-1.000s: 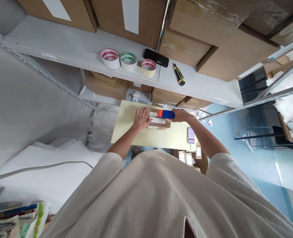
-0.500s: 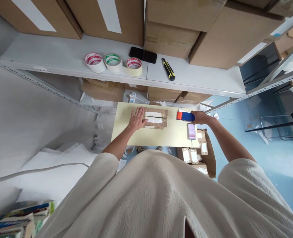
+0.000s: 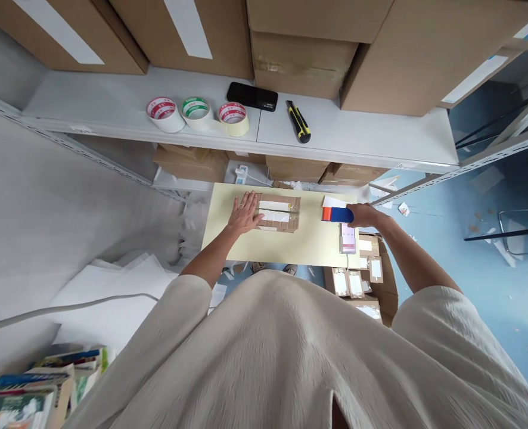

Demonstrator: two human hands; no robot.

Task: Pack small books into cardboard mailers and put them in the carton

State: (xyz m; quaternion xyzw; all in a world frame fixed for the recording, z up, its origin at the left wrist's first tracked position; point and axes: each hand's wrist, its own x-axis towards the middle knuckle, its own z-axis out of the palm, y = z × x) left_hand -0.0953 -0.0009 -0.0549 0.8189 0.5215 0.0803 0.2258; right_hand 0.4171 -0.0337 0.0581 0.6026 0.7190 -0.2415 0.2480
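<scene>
A small cardboard box (image 3: pixel 294 221) with white labels and clear tape over its top lies on a pale yellow table (image 3: pixel 228 249). My left hand (image 3: pixel 245 213) rests flat on the left end of this box, fingers stretched out and pressing on it. At the table's right side, my right hand (image 3: pixel 363 215) is closed around a blue and orange tape dispenser (image 3: pixel 339 214). White paper (image 3: pixel 334 202) shows just behind the dispenser. Below it lies a phone (image 3: pixel 348 239) with a lit screen and a cable. My right fingertips are partly hidden.
On the shelf (image 3: pixel 357 134) ahead are several tape rolls (image 3: pixel 196 113), a black phone (image 3: pixel 252 96) and a yellow-black utility knife (image 3: pixel 298 121), with large boxes (image 3: pixel 300 65) behind. An open carton (image 3: pixel 387 280) of small labelled boxes stands right of the table. Books (image 3: pixel 36 387) are stacked lower left.
The view has shifted slightly. My right hand and the tape dispenser have moved a little to the right, away from the box. My left hand stays on the box.
</scene>
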